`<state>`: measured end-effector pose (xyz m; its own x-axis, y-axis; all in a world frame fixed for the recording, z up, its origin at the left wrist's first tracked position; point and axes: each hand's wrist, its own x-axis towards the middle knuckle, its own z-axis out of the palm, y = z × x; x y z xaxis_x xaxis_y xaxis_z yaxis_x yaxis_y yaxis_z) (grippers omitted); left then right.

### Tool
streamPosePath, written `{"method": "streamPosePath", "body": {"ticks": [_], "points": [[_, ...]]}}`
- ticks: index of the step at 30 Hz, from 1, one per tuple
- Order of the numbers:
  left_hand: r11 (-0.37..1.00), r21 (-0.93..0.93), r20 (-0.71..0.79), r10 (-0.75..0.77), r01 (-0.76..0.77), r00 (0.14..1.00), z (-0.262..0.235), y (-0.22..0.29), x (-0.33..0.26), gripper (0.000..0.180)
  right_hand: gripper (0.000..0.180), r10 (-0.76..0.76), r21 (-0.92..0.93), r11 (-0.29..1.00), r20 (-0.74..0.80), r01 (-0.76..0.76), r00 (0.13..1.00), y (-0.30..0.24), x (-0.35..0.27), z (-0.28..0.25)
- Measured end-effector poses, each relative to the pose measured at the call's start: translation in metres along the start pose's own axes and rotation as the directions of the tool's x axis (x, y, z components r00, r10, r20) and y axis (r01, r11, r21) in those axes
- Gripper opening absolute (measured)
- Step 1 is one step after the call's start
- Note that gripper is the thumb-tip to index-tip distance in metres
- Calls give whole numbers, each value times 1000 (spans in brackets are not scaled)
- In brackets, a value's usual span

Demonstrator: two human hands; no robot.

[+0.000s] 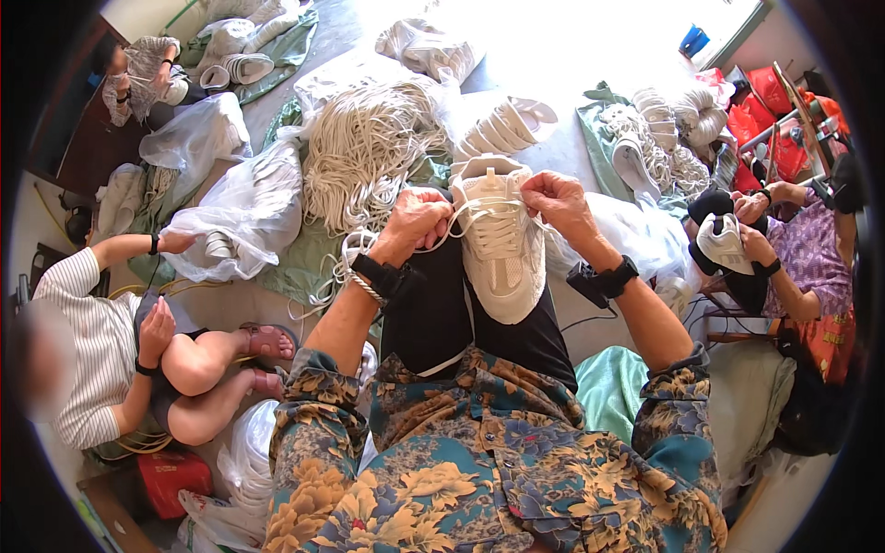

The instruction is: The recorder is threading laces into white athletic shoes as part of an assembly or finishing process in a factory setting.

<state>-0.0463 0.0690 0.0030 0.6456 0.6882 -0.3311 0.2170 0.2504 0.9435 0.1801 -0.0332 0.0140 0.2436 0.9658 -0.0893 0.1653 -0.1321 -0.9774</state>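
A cream-white sneaker [504,267] rests across my thighs, its toe pointing toward me and its opening away. White shoelace [498,224] runs in rows across its tongue. My left hand [419,221] is closed in a pinch on a lace loop left of the shoe's upper eyelets. My right hand [557,205] pinches at the right edge of the shoe near its collar, where a thin stretch of lace runs to the fingers. More white lace hangs below my left wrist. Both wrists wear black bands with small dark devices.
A big heap of loose white laces [373,138] lies ahead, beside a row of nested shoe uppers [507,129]. Clear plastic bags [249,217] stand to the left. A co-worker in stripes [101,332] sits at left, another in purple [816,244] holds a shoe at right, and a third sits far left.
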Motion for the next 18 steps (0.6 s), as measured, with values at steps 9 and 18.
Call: {"method": "streamPosePath", "body": {"ticks": [9,18], "points": [[952,286,-91,139,-108,986,9,7,1,14,12,-119,16,992,-106,122,987,5,6,7],[787,596,-117,282,-160,952,3,5,12,19,18,-395,-581,741,25,335,918,-22,7,20]]}}
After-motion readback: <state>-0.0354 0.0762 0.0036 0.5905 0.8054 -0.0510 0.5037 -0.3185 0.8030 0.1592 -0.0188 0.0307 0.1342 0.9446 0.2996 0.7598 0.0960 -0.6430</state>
